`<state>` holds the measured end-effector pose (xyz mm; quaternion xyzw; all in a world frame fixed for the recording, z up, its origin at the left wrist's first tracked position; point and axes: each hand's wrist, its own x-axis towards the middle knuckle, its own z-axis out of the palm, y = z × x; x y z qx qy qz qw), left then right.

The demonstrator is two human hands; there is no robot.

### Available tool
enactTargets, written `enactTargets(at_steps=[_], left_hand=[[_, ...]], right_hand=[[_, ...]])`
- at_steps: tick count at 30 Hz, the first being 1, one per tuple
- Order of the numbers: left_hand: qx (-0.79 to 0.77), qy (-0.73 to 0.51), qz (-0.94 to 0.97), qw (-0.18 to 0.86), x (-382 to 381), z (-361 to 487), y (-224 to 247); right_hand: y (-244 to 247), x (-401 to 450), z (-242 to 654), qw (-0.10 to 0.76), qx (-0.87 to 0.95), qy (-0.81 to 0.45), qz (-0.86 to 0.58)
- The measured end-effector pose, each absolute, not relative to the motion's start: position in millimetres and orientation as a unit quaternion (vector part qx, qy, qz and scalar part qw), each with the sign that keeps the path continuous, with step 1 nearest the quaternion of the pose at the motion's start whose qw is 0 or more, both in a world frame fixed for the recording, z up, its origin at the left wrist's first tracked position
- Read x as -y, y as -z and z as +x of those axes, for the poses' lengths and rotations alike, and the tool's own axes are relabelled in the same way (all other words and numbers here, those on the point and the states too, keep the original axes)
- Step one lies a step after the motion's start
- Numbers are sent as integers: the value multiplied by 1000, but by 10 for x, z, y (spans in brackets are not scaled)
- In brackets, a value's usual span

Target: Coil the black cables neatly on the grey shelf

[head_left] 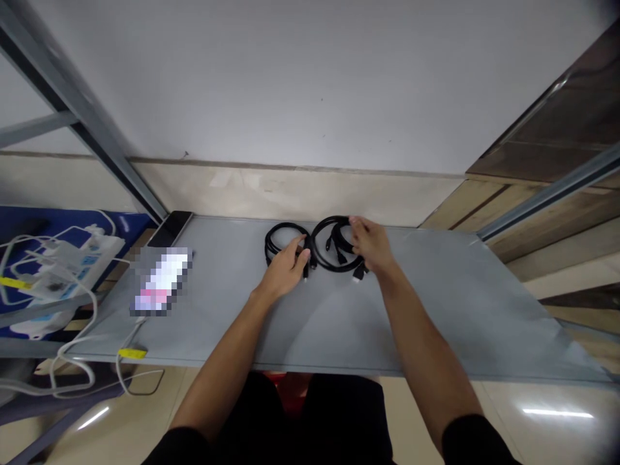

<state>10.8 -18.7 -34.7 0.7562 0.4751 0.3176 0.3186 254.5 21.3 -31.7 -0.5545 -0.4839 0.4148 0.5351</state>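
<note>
Two coiled black cables lie side by side on the grey shelf, near the wall. On the left cable coil [285, 226], my left hand [285, 270] rests at the right side, with thumb and index finger around the cable near its plug end. My right hand [372, 244] pinches the right cable coil [329, 266] at its right edge. Inside that ring, a smaller black loop with dark connectors shows. A plug with a pale metal tip [358, 274] sticks out below my right hand. Some of my fingertips are hidden behind the cables and hands.
A lit, blurred phone [162, 281] and a dark phone [172, 227] lie on the shelf's [217, 310] left end. White power strips [72, 265] with tangled cords stand further left. Metal posts frame both sides; wooden boards [489, 203] are at the right.
</note>
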Motion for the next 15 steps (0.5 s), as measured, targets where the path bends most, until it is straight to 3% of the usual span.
enactTargets(at_steps=[5,10,15], left_hand=[[-473,-319,766,296,142,117,416],[-466,-318,774,288,128,109,439],[-468,-320,773,284,124,93,437]], right_hand=[[159,-602,3025,533,436,-359,-630],[269,-821,3177,359,519,-183,-754],[355,-837,3119,202,567,-121,-789]])
